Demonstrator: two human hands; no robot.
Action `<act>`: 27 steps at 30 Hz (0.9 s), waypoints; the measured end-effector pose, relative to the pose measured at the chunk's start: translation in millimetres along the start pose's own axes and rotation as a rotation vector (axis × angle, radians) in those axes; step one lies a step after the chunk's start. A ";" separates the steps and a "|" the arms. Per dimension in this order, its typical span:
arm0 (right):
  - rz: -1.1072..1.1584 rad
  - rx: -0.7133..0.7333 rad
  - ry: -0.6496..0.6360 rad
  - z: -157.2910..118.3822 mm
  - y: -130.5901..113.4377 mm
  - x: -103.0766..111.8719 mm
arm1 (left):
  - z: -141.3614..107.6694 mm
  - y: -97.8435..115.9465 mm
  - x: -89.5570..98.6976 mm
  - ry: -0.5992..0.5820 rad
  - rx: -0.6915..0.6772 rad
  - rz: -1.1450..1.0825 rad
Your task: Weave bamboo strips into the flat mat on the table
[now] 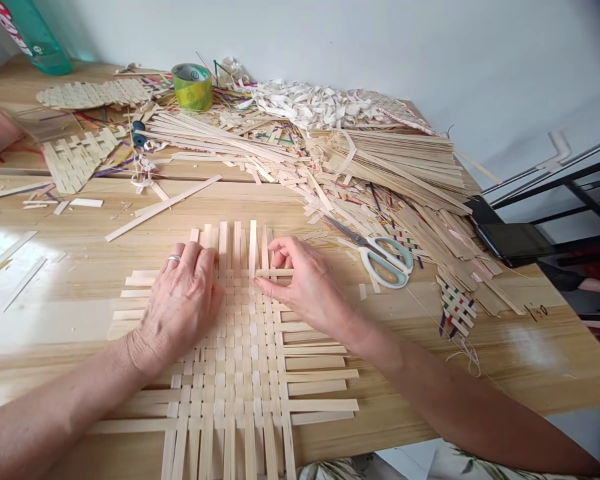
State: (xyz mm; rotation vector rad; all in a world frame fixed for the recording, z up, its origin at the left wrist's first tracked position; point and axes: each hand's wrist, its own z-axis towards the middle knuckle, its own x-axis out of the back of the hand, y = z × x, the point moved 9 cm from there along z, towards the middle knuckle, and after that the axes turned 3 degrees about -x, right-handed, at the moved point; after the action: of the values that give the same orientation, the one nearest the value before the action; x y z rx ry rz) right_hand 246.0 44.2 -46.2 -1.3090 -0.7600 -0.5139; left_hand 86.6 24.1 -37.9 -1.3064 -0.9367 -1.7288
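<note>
A half-woven mat of pale wood strips lies flat on the table, loose strip ends sticking out on every side. My left hand, with a ring on one finger, presses on its upper left part. Those fingers are bent and close together, their tips partly hidden among the strips. At the upper right corner, my right hand has its thumb and fingers about the end of a crosswise strip. The thumb rests on the weave, and the strip's outer end is hidden by the hand.
Scissors with pale handles lie to the right, blades partly spread. Behind are a strip bundle, a tape roll, white scraps and woven pieces. A phone lies at the right edge, a green bottle back left.
</note>
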 end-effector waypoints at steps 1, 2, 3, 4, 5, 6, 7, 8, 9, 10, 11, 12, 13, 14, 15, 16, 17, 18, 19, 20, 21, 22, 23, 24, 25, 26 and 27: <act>0.023 -0.010 0.000 0.1 0.8 -0.5 | 0.9 -4.0 0.9 0.002 0.033 -0.053; 0.049 -0.022 0.000 0.2 1.7 -1.0 | 2.3 -8.6 1.7 -0.004 0.069 -0.116; 0.078 -0.034 0.001 0.3 2.7 -1.3 | 4.1 -13.6 2.1 -0.024 0.107 -0.188; 0.109 -0.047 0.001 0.4 3.9 -1.4 | 6.2 -18.6 2.7 -0.046 0.143 -0.262; 0.139 -0.062 0.001 0.6 5.2 -1.4 | 8.6 -23.8 4.4 -0.061 0.179 -0.333; 0.169 -0.077 -0.004 0.9 6.7 -1.7 | 11.2 -29.6 7.4 -0.063 0.214 -0.393; 0.200 -0.090 -0.013 1.4 7.9 -2.2 | 13.7 -36.1 11.4 -0.051 0.252 -0.439; 0.229 -0.102 -0.023 2.0 9.0 -2.6 | 16.0 -43.3 15.7 -0.031 0.292 -0.470; 0.257 -0.114 -0.035 2.8 10.1 -3.0 | 17.8 -50.9 19.4 -0.011 0.333 -0.487; 0.284 -0.129 -0.050 3.9 11.2 -3.5 | 19.0 -58.3 21.5 -0.001 0.376 -0.499; 0.309 -0.149 -0.067 5.2 12.4 -4.0 | 19.6 -65.1 21.2 -0.007 0.418 -0.517; 0.334 -0.171 -0.089 6.7 13.3 -4.8 | 19.5 -71.3 19.2 -0.023 0.461 -0.551; 0.357 -0.192 -0.113 8.6 13.7 -5.4 | 18.9 -76.8 16.0 -0.041 0.501 -0.598; 0.379 -0.210 -0.139 10.8 13.3 -6.2 | 17.9 -81.5 12.8 -0.056 0.539 -0.654; 0.395 -0.223 -0.167 13.2 12.1 -6.9 | 16.7 -85.6 10.0 -0.063 0.573 -0.713; 0.403 -0.229 -0.191 15.9 10.3 -7.1 | 15.3 -89.1 7.8 -0.063 0.604 -0.774; 0.400 -0.225 -0.213 18.7 8.0 -7.1 | 13.9 -92.0 6.3 -0.057 0.630 -0.835; 0.391 -0.215 -0.233 21.5 5.6 -6.8 | 12.5 -94.5 5.5 -0.045 0.651 -0.890; 0.383 -0.200 -0.251 24.0 3.4 -6.5 | 11.3 -96.6 5.5 -0.027 0.668 -0.937; 0.380 -0.178 -0.267 26.2 1.4 -6.3 | 10.4 -98.1 6.0 -0.007 0.679 -0.978; 0.386 -0.151 -0.281 28.0 -0.3 -6.1 | 9.8 -99.1 6.4 0.009 0.685 -1.011; 0.402 -0.123 -0.293 29.4 -1.3 -5.9 | 9.3 -99.6 6.7 0.019 0.690 -1.034; 0.422 -0.102 -0.303 30.3 -1.3 -5.8 | 8.8 -100.0 6.6 0.025 0.697 -1.048; 0.440 -0.089 -0.313 30.8 -0.3 -5.9 | 8.4 -100.2 5.9 0.025 0.706 -1.062; 0.457 -0.085 -0.324 31.0 1.4 -6.3 | 7.9 -100.2 4.6 0.021 0.718 -1.079; 0.474 -0.092 -0.333 31.1 3.6 -6.8 | 7.6 -100.2 3.1 0.019 0.731 -1.102; 0.491 -0.110 -0.342 31.1 6.0 -7.2 | 7.4 -100.1 1.6 0.020 0.742 -1.130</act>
State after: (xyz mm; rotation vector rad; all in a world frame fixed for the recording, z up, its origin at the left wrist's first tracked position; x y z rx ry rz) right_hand 239.1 75.2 -53.1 -1.6450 -0.6603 0.0665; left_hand 0.2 74.5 -45.6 -0.2052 -2.2847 -1.7696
